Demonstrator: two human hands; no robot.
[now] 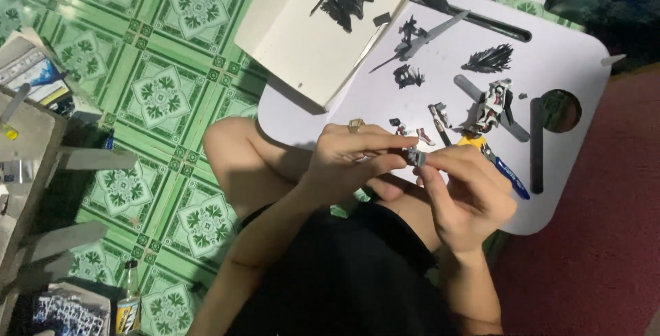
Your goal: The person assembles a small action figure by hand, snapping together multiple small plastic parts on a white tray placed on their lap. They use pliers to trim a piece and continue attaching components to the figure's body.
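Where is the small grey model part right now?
In the head view the small grey part sits near frame centre, pinched between the left hand and right hand, over the near edge of the white lap table.

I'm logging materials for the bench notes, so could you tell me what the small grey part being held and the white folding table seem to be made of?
The small grey part, pinched between both hands, looks like matte moulded plastic, though it is too small to be certain. The white folding table looks like smooth painted board or plastic: it has rounded corners, a cut-out round hole and a soft sheen.
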